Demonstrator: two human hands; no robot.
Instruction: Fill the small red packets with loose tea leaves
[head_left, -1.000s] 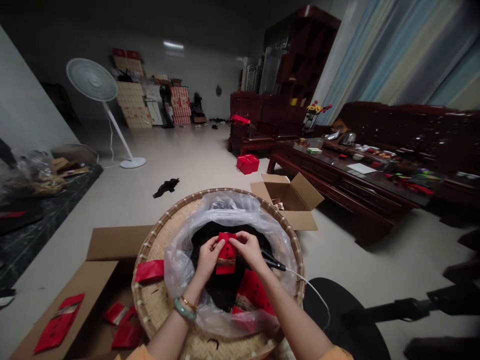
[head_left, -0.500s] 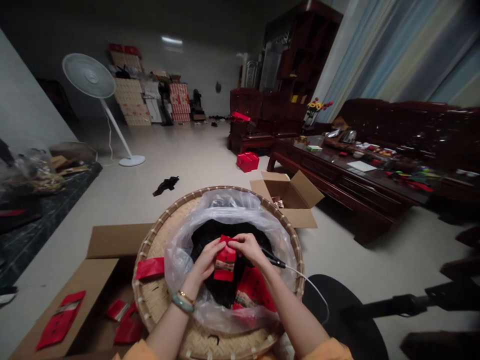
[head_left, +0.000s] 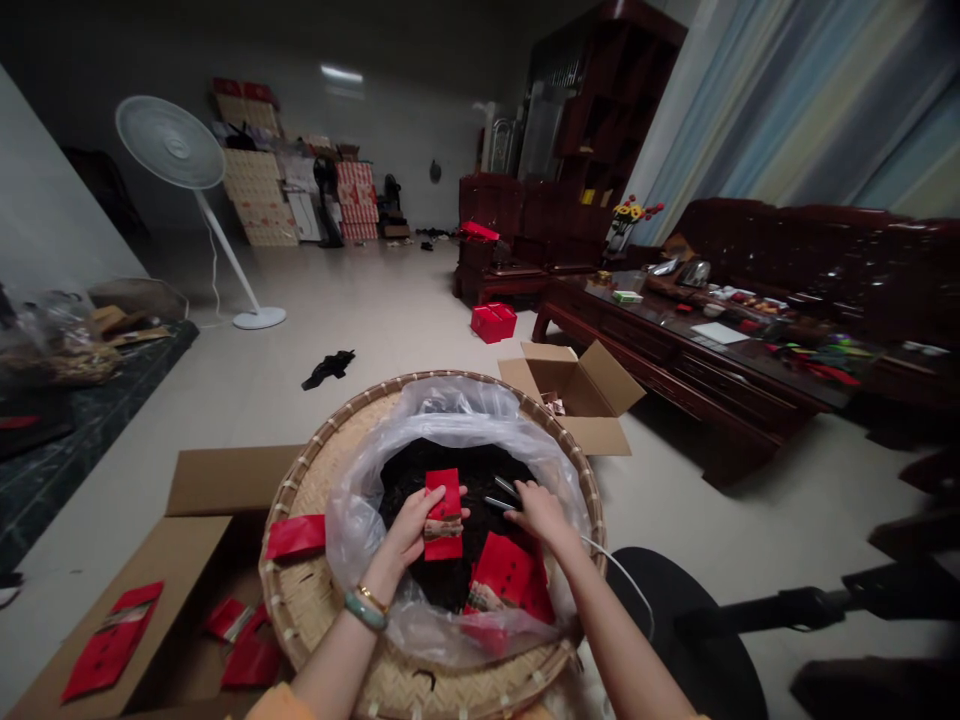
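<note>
As your left hand (head_left: 411,530) pinches a red packet (head_left: 444,514) in its fingers (head_left: 459,491) above the dark loose leaves (head_left: 412,490) in the bamboo tray (head_left: 586,490), your right hand (head_left: 541,514) clenches black corded tongs (head_left: 501,494) just beside the packet, inside the tray's plastic bag (head_left: 358,530).

Your round woven bamboo tray (head_left: 390,685) sits on the pale tiled floor (head_left: 390,300), a clear plastic bag (head_left: 352,545) inside it. An open cardboard box (head_left: 577,400) and a black scrap (head_left: 328,369), probably cloth, lie nearby.
</note>
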